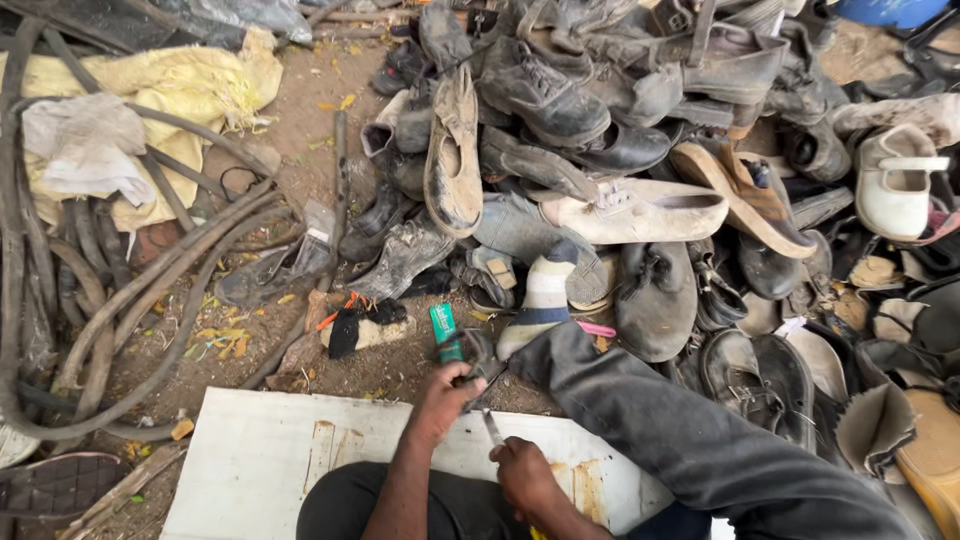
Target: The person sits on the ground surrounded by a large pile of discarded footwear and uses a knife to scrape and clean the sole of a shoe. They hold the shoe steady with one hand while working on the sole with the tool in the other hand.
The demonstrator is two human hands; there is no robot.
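Observation:
My left hand [445, 400] is closed around a green-handled tool [443, 332] and a dark scrap of material [482, 355], held over the far edge of a white board [250, 460]. Just below it, my right hand [525, 475] grips a thin metal blade [493, 428] whose tip points up toward the left hand. My outstretched leg in dark trousers [660, 420] ends in a striped sock [545, 290] that rests against the shoe pile.
A large heap of worn shoes and sandals [640, 150] fills the ground ahead and to the right. Dark rubber hoses [120, 290] curl at the left beside a yellow cloth [190, 85]. Scraps and dry leaves lie on the dirt [300, 120].

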